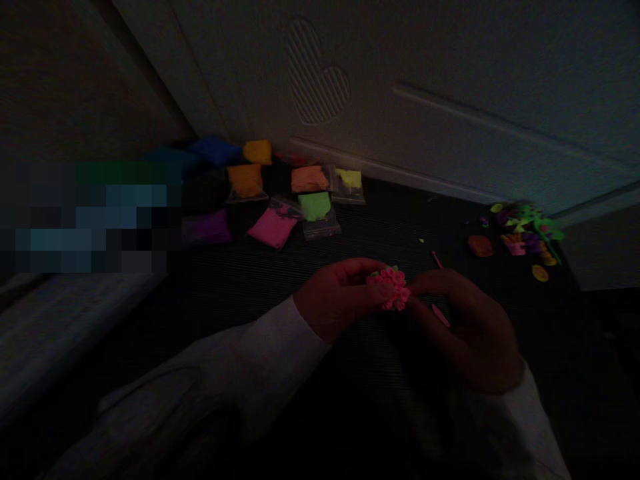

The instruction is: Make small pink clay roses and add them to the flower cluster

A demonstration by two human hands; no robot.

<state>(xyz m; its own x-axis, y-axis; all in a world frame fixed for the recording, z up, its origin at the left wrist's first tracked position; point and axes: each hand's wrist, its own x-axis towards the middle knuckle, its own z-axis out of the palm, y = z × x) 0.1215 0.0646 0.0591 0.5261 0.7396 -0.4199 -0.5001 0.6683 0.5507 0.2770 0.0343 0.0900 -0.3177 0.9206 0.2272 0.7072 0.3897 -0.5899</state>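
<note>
The scene is very dark. My left hand [340, 297] and my right hand [470, 327] meet over a dark mat and pinch a small pink clay flower cluster [393, 287] between their fingertips. The cluster has rolled pink petals and a bit of green on top. My right hand also carries a thin pink stick [440, 315] along its fingers. Both arms wear white sleeves.
Several bags of coloured clay [273, 227] in pink, green, orange, yellow, purple and blue lie at the back left of the dark mat [380, 220]. A pile of small finished clay pieces [523, 230] sits at the right. A white panelled door [400, 87] stands behind.
</note>
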